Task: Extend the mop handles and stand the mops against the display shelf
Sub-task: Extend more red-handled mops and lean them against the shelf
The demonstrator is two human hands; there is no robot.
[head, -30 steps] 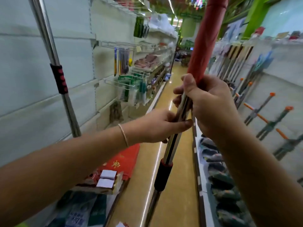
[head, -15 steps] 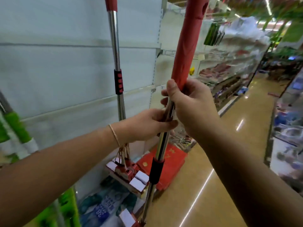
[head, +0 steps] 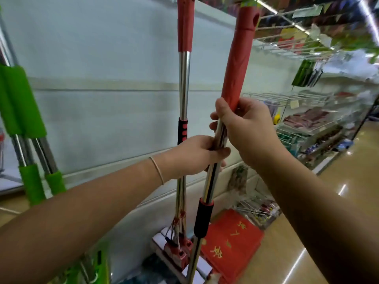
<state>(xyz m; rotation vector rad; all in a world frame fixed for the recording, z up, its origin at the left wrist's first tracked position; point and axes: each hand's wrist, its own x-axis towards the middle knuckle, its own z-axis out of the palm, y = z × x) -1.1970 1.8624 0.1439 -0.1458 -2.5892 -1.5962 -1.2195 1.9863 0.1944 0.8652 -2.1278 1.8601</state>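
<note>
- Right hand (head: 248,128) grip closed round held mop handle (head: 215,177) at base of its red sleeve (head: 239,64).
- Left hand (head: 194,156) grip closed on the steel tube just below the right.
- Black collar (head: 203,219) further down, below both grips.
- Second red mop (head: 183,83) stands upright just behind left grip, against display shelf (head: 102,78).
- Green-handled mops (head: 26,124) well left.
- Red mat (head: 231,240) on floor, below right grip.
</note>
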